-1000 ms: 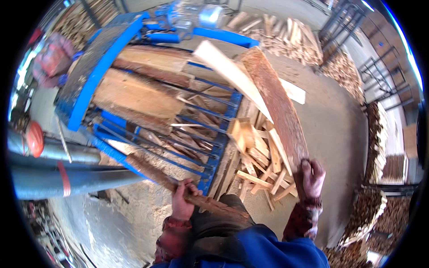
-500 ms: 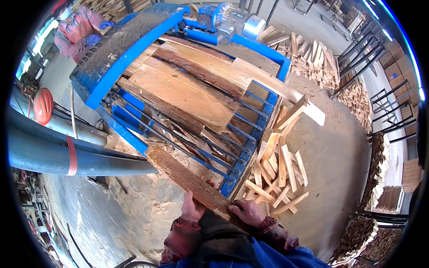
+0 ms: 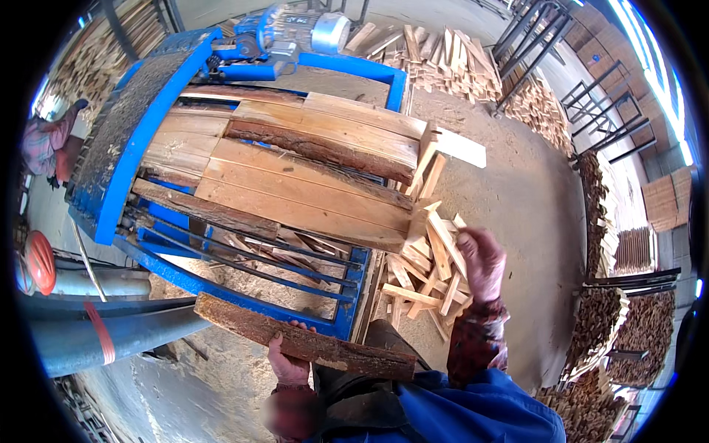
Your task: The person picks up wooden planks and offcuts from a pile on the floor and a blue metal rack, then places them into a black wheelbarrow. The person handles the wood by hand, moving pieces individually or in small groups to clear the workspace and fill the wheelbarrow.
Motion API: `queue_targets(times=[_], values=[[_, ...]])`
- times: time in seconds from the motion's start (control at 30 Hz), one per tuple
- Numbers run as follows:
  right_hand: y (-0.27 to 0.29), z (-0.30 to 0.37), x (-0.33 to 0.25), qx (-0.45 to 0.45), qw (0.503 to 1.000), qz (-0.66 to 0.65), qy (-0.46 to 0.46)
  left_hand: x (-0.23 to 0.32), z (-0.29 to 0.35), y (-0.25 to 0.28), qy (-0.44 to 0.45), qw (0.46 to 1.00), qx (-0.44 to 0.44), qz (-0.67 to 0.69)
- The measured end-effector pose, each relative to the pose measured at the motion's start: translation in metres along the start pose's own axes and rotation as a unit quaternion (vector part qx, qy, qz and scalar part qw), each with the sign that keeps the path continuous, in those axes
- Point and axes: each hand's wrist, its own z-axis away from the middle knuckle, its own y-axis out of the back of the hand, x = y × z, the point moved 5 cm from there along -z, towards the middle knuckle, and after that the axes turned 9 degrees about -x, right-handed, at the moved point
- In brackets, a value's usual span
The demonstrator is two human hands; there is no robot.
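Note:
My left hand (image 3: 288, 362) grips a bark-edged board (image 3: 310, 345) from below, with its thumb on the near side and fingertips showing over the far edge. The board lies crosswise in front of my body, beside the near blue corner of the roller frame. Off to the right, my right hand (image 3: 481, 262) is raised above loose wood strips (image 3: 436, 255), its fingers loosely bent and nothing visible in them. It is apart from the board and close to the right ends of several planks (image 3: 310, 192) lying side by side on the machine's blue rollers.
A blue machine (image 3: 148, 125) with a motor (image 3: 295, 33) stands at the far left. Behind it, a person (image 3: 52, 140) is at work. A grey pipe (image 3: 133, 325) runs in at the left. Stacked wood (image 3: 458, 66) and black racks (image 3: 532, 37) stand beyond.
My right hand has let go of the board and moved up and right over the strips. My left hand still holds the board. The view has turned, shifting the machine leftward.

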Motion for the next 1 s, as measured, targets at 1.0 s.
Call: queue_targets(times=[1.0], values=[[-0.059,-0.139,0.237,-0.278,0.927,0.25,0.028,-0.026,-0.003,-0.016,0.007,0.998,0.015,-0.062]])
